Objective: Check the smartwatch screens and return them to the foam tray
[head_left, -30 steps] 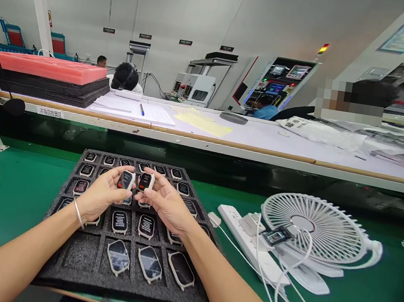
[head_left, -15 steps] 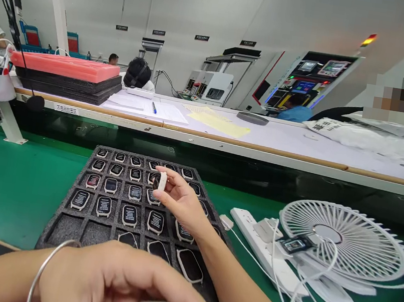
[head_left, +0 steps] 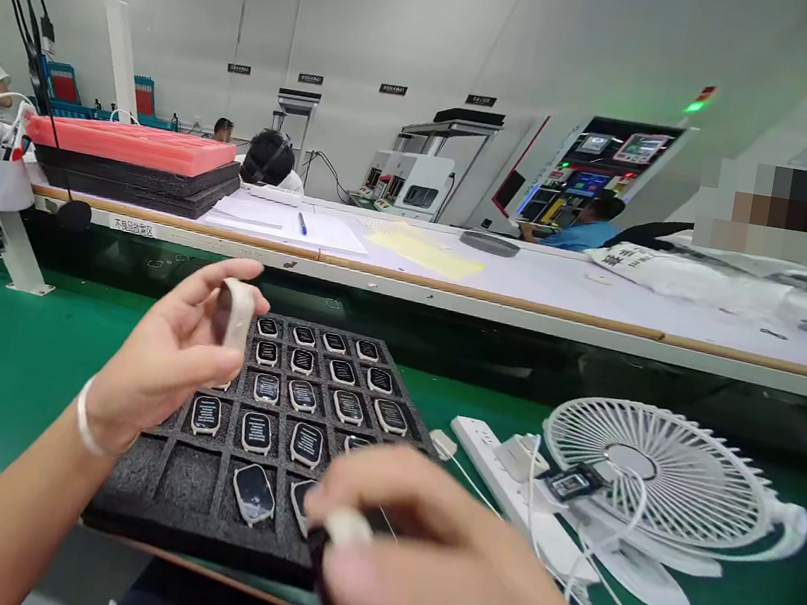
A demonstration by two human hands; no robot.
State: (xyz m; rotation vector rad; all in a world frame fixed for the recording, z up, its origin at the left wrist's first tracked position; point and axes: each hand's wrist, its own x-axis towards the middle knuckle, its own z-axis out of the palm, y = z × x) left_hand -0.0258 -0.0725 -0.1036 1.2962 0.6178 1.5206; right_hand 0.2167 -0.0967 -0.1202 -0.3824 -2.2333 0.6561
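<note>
A black foam tray (head_left: 135, 475) lies on the green mat, its pockets filled with several small watch bodies (head_left: 257, 430). My left hand (head_left: 164, 358) is raised over the tray's left side, fingers pinched on a white watch body (head_left: 236, 313) held edge-on. My right hand (head_left: 439, 571) is close to the camera and blurred, fingers closed round another white-edged watch body (head_left: 351, 578) with a dark face. A bangle sits on my left wrist.
A white desk fan (head_left: 657, 477) lies flat at right with a power strip (head_left: 519, 492) and white cables. Behind runs a long white bench (head_left: 528, 281) with papers, a pen, and stacked pink and black foam trays (head_left: 129, 155). Other people sit at machines beyond.
My left hand has lifted from near the camera out over the tray's left side with its watch body. My right hand has pulled back from over the tray to close in front of the camera.
</note>
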